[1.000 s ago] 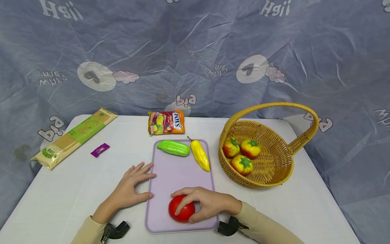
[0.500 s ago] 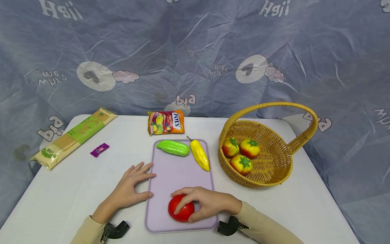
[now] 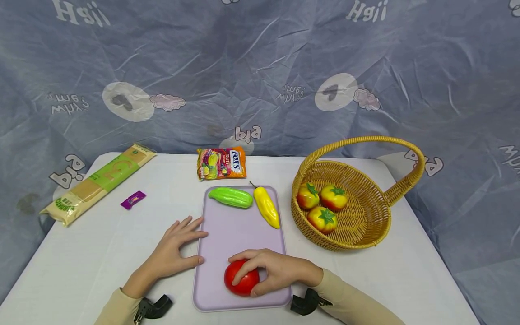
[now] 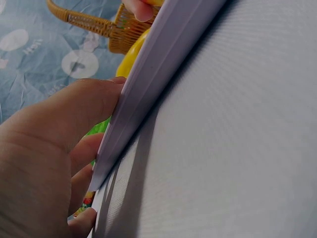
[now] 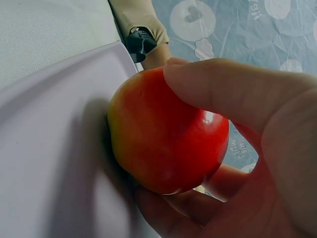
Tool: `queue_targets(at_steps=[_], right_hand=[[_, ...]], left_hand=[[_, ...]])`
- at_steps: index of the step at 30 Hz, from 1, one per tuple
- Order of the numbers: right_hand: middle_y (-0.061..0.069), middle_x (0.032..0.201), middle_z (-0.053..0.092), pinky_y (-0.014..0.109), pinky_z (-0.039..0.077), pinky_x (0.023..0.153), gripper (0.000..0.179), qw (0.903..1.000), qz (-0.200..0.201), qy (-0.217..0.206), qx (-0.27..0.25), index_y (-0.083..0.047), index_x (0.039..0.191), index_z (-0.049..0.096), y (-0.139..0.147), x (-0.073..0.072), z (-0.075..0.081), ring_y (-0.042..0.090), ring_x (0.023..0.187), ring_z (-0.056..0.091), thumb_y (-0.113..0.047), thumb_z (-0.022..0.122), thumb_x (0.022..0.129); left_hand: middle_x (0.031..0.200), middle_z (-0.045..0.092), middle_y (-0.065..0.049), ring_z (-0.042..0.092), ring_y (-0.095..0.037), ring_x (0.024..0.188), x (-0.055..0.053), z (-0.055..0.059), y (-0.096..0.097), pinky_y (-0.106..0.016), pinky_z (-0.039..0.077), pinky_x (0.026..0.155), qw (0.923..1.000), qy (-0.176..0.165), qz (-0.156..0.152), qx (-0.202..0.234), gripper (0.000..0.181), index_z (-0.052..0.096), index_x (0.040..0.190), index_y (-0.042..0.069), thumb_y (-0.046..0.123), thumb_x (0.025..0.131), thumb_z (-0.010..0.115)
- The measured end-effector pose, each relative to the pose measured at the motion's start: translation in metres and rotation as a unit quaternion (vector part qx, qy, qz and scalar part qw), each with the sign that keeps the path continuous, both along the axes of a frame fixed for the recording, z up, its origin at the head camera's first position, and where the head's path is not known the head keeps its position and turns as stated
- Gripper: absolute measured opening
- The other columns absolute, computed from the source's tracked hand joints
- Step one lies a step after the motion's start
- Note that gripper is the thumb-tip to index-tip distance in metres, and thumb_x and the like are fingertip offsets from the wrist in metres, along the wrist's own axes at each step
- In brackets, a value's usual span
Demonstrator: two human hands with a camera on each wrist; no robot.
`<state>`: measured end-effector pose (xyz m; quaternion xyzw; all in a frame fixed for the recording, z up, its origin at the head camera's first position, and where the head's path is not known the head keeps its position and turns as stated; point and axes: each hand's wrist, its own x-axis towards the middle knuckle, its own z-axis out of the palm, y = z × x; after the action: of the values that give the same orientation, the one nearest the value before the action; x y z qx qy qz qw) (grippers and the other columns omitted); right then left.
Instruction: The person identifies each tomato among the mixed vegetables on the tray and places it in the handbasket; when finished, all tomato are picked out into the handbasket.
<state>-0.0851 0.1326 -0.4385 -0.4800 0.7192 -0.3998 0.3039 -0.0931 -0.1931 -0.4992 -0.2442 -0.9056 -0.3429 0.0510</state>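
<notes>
A lilac tray (image 3: 231,232) lies on the table. Near its front edge, my right hand (image 3: 280,271) grips a red tomato (image 3: 243,288) from above, fingers and thumb curled round it. In the right wrist view the tomato (image 5: 163,134) shows a yellowish underside close to the tray surface; whether it touches is hidden in shadow. My left hand (image 3: 172,253) has its fingers spread, with fingertips and thumb against the tray's left rim. At the tray's far end lie a green cucumber-like vegetable (image 3: 230,197) and a long yellow pepper (image 3: 266,207).
Right of the tray stands a wicker basket (image 3: 361,221) with a tall handle, holding three yellow-red tomatoes (image 3: 327,219). A FOX'S candy bag (image 3: 221,163) lies behind the tray. To the left are a long noodle packet (image 3: 101,183) and a small purple wrapped candy (image 3: 133,199).
</notes>
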Motion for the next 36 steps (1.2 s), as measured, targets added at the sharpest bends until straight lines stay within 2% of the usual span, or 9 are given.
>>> queue_targets(at_steps=[11, 19, 24, 30, 33, 36], right_hand=[[0.015, 0.154, 0.05, 0.024, 0.051, 0.104, 0.034, 0.9999, -0.005, -0.01, -0.003, -0.011, 0.122, 0.07, 0.0, 0.0, -0.001, 0.019, 0.139, 0.047, -0.005, 0.074, 0.089], [0.014, 0.153, 0.052, 0.026, 0.05, 0.107, 0.033, 0.9998, -0.003, 0.022, -0.004, -0.013, 0.121, 0.071, 0.0, 0.001, -0.002, 0.021, 0.139, 0.049, -0.007, 0.076, 0.089], [0.013, 0.153, 0.052, 0.027, 0.05, 0.107, 0.034, 0.9992, -0.012, 0.037, 0.005, -0.015, 0.122, 0.072, 0.002, 0.001, 0.003, 0.022, 0.14, 0.05, -0.009, 0.077, 0.089], [0.016, 0.153, 0.052, 0.033, 0.05, 0.111, 0.035, 0.9977, -0.046, 0.048, -0.01, -0.016, 0.123, 0.072, 0.016, -0.002, 0.018, 0.027, 0.14, 0.051, -0.012, 0.076, 0.089], [0.019, 0.151, 0.053, 0.035, 0.052, 0.109, 0.034, 0.9942, -0.071, 0.075, -0.03, -0.016, 0.123, 0.072, 0.029, -0.005, 0.026, 0.028, 0.136, 0.054, -0.014, 0.075, 0.09], [0.02, 0.147, 0.056, 0.034, 0.055, 0.105, 0.033, 0.9867, -0.107, 0.112, -0.049, -0.016, 0.123, 0.072, 0.045, -0.007, 0.035, 0.03, 0.131, 0.058, -0.016, 0.076, 0.09]], left_hand=[[0.153, 0.055, -0.01, 0.04, -0.049, 0.145, 0.0, 0.0, 0.001, -0.073, 0.023, 0.116, 1.0, 0.001, -0.001, 0.0, 0.057, 0.073, 0.124, 0.023, 0.037, 0.071, 0.087], [0.153, 0.055, -0.01, 0.04, -0.049, 0.145, -0.001, -0.001, 0.0, -0.073, 0.023, 0.115, 1.0, 0.005, -0.006, 0.002, 0.057, 0.073, 0.124, 0.023, 0.038, 0.072, 0.087], [0.153, 0.055, -0.011, 0.04, -0.05, 0.146, -0.001, -0.001, 0.0, -0.074, 0.023, 0.115, 1.0, 0.002, -0.006, 0.004, 0.057, 0.073, 0.124, 0.023, 0.037, 0.072, 0.087], [0.153, 0.055, -0.011, 0.039, -0.05, 0.146, -0.001, -0.001, -0.001, -0.073, 0.022, 0.116, 1.0, 0.0, -0.005, 0.003, 0.057, 0.073, 0.124, 0.023, 0.037, 0.071, 0.087], [0.153, 0.055, -0.011, 0.039, -0.05, 0.146, -0.001, -0.002, 0.0, -0.073, 0.022, 0.116, 1.0, 0.001, -0.004, 0.002, 0.058, 0.073, 0.124, 0.022, 0.038, 0.071, 0.088], [0.153, 0.055, -0.011, 0.039, -0.05, 0.146, -0.001, -0.002, 0.0, -0.073, 0.022, 0.116, 1.0, 0.002, -0.004, 0.002, 0.058, 0.073, 0.124, 0.022, 0.038, 0.07, 0.088]])
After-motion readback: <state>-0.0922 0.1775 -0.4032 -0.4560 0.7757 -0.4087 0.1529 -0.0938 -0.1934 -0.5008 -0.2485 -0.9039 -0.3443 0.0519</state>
